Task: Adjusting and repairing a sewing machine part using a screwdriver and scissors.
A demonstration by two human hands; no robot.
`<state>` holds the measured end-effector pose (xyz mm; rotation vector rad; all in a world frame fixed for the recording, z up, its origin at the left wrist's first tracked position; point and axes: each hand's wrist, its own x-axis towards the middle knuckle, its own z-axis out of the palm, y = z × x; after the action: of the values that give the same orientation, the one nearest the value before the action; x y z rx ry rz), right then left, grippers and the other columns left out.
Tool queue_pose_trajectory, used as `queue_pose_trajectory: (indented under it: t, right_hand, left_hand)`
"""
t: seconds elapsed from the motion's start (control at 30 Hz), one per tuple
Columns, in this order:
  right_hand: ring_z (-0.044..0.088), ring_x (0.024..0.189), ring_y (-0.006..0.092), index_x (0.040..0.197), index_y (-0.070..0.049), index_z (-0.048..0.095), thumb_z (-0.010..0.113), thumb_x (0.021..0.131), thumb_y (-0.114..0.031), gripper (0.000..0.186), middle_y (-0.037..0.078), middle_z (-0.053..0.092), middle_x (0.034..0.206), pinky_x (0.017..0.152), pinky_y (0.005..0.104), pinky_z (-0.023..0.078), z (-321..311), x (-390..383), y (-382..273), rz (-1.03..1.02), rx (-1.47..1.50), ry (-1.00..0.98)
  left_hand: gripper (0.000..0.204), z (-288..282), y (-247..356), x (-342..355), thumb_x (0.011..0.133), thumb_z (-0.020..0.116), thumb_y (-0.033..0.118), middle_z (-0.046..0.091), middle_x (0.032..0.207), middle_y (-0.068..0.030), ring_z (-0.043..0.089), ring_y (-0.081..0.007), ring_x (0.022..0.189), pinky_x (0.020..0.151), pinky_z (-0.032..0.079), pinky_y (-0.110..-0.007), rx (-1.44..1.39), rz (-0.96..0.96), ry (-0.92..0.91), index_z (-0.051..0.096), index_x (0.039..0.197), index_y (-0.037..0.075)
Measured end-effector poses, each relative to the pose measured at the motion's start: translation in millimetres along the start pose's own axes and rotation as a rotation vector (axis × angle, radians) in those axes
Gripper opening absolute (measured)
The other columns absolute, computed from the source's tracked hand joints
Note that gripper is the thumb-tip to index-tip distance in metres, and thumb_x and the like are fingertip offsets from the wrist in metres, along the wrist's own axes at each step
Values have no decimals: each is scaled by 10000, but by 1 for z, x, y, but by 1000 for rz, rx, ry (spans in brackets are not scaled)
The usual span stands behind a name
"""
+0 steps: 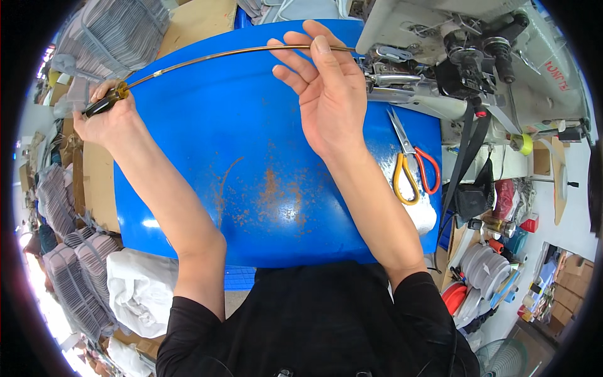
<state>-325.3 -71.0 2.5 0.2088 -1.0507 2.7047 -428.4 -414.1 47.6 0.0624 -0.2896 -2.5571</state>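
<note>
At the far left, my left hand is wrapped round the black and yellow handle of a long screwdriver. Its thin shaft, bowed by the lens, runs right across the blue table to the sewing machine. Near the shaft's far end, my right hand has its palm turned up and holds the shaft between thumb and fingers, with the other fingers loosely spread. The shaft's tip is hard to make out against the machine's metal parts. Scissors with one yellow and one red handle lie right of my right forearm.
Bundles of grey fabric pieces are stacked at the back left, and more bundles at the left. A white bag stands by the table's near left corner. Black straps hang below the machine. Tape rolls sit at the right.
</note>
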Motion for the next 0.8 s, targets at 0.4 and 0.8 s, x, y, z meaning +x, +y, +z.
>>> queue_pose_trajectory:
  t: [0.4, 0.8]
  right_hand:
    - [704, 1146, 290, 1334, -34, 579, 525, 1088, -216, 311, 130, 701, 1195, 890, 383, 607, 4, -2, 0, -2, 19, 22]
    - [728, 1061, 223, 1256, -40, 626, 562, 1079, -258, 288, 71, 708, 1137, 832, 333, 617, 2, -2, 0, -13, 23, 52]
  left_hand:
    - [135, 3, 15, 18, 1024, 447, 190, 568, 991, -154, 532, -214, 704, 628, 465, -354, -131, -212, 112, 510, 943, 103]
    - [159, 5, 13, 4, 983, 435, 122, 630, 922, -146, 588, -287, 818, 765, 513, -487, 185, -126, 169, 517, 999, -14]
